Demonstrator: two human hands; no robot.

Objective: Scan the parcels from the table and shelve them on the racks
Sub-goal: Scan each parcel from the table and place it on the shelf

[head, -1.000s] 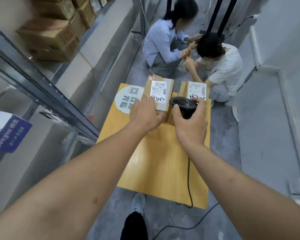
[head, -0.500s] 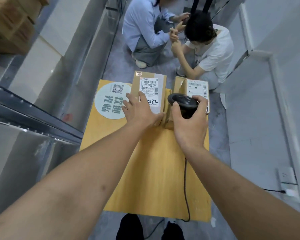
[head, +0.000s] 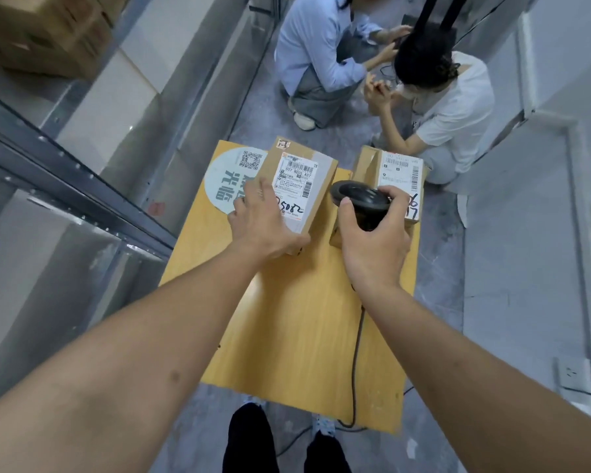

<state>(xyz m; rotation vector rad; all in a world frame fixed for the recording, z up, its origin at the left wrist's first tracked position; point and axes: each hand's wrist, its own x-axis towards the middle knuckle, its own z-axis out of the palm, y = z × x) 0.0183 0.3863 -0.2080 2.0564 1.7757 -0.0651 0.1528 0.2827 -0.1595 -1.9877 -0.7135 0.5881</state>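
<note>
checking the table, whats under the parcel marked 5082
A round grey sticker on the wooden table, partly covered by the parcel and left hand; its hidden part is unreadable.

left parcel (head: 299,186) label part-hidden, small print unreadable

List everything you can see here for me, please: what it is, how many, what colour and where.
table: one, yellow wood, centre of the aisle
parcels: two, brown cardboard with white labels, on the table's far end; left parcel, right parcel
round sticker: one, pale grey-green with a QR code, table's far left corner, partly under the left parcel
scanner: one, black, between the parcels
cable: one, black, trailing off the table's near edge
racks: grey metal, along the left
boxes: several, brown, on the upper left rack
people: two crouching beyond the table, one in a light blue shirt, one in a white shirt
wall socket: one, white, right wall
left hand: on the left parcel
right hand: gripping the scanner
</note>
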